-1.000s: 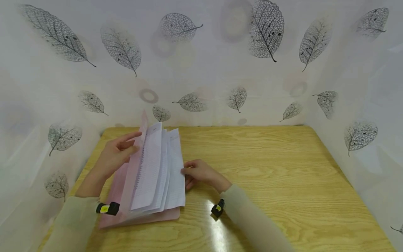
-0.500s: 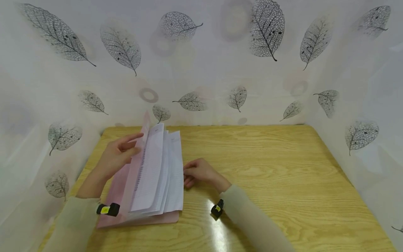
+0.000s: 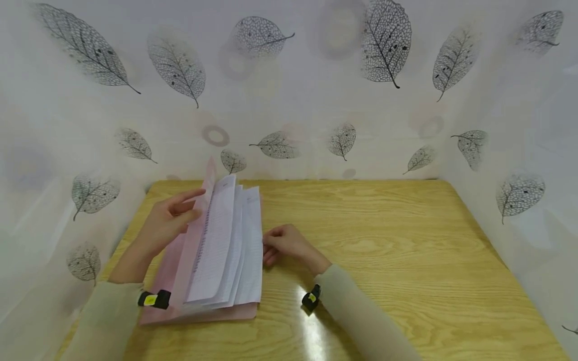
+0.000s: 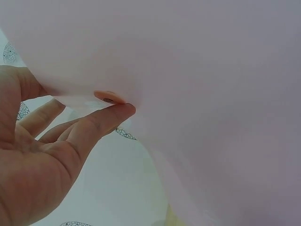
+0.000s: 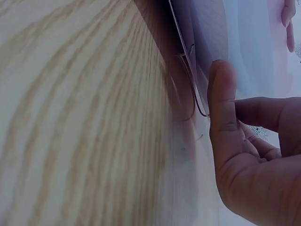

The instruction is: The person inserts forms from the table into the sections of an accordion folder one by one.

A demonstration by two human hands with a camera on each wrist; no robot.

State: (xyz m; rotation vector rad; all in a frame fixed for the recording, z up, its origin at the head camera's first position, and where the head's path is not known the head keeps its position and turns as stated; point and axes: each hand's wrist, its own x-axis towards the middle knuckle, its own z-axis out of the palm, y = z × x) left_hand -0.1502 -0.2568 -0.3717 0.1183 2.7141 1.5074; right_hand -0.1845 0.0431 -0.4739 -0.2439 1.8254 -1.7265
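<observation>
A pink translucent document folder (image 3: 226, 314) stands partly raised at the table's left side, its flap tilted upright. In its opening sits a spiral notebook (image 3: 217, 240), its lined pages fanned toward the right. My left hand (image 3: 169, 218) pinches the folder's flap between thumb and fingers. In the left wrist view an orange button (image 4: 109, 97) shows on the flap beside a fingertip of that hand. At the right edge of the pages, my right hand (image 3: 286, 243) has thumb and index finger together, pinching the edge. A thin string loop (image 5: 195, 89) hangs beside the thumb in the right wrist view.
The wood-grain table (image 3: 384, 240) stretches away to the right of the right hand. Behind it and at both sides hangs a pale curtain (image 3: 293, 100) printed with dark leaf skeletons. Each wrist wears a black band with a small camera.
The outermost pages and the right fingertips have shifted slightly left and the pages sit closer within the folder. The left hand and flap have moved very slightly right.
</observation>
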